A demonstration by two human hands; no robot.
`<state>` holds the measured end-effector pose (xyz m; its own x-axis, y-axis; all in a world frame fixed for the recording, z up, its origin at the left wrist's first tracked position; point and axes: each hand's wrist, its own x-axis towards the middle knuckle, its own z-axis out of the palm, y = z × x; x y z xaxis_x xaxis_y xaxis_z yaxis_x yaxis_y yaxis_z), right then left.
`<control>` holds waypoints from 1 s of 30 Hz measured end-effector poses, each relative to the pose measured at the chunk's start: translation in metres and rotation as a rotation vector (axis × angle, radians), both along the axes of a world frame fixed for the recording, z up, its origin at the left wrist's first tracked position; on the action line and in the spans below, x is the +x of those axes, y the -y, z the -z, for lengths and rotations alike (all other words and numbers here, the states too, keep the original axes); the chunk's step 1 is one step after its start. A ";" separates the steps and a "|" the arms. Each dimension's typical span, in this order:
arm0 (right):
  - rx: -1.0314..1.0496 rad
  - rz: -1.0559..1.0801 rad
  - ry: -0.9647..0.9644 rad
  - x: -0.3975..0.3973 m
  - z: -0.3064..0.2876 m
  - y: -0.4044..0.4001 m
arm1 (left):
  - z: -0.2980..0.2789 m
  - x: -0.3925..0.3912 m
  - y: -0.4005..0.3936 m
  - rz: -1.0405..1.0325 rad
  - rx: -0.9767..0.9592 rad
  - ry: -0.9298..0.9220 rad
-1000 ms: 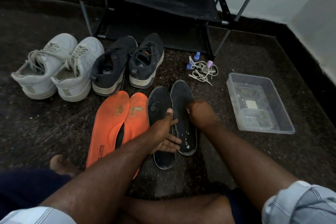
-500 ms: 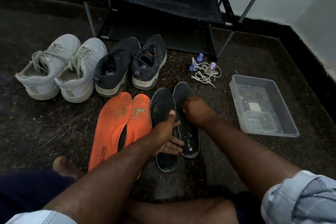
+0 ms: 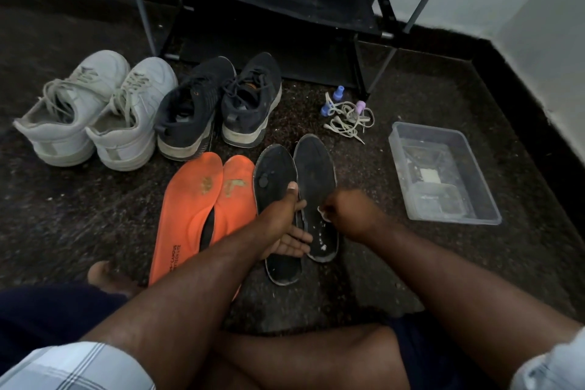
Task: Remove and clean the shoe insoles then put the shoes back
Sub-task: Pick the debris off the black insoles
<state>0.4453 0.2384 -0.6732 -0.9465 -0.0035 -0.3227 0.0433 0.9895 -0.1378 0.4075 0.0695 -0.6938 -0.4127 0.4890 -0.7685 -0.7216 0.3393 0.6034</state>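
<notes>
Two black insoles lie side by side on the floor, the left one and the right one. My left hand rests across both with fingers spread, thumb up on the left insole. My right hand is curled over the right insole's middle, pinching something small and white; white specks dot that insole's heel. Two orange insoles lie to the left. Behind them stand a dark pair of shoes and a white pair of shoes.
A clear plastic tub holding water sits on the floor to the right. Loose white laces with small blue and purple caps lie near a black shoe rack against the wall. My crossed legs fill the foreground.
My right hand has slid down the right black insole, from its upper part toward its middle. My left hand stays in place across both insoles.
</notes>
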 end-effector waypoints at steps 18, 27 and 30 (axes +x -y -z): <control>0.009 0.103 -0.062 0.010 0.014 0.023 | 0.001 0.001 -0.001 0.000 -0.013 -0.015; 0.003 0.035 -0.074 0.008 0.011 0.018 | 0.000 0.002 0.000 -0.002 -0.012 -0.016; -0.016 -0.064 0.005 0.016 0.011 0.022 | -0.001 0.001 0.000 0.003 -0.002 -0.004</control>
<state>0.4608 0.2162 -0.6842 -0.9427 -0.0689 -0.3266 -0.0189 0.9879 -0.1540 0.4081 0.0697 -0.6933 -0.4145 0.4886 -0.7677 -0.7179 0.3429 0.6058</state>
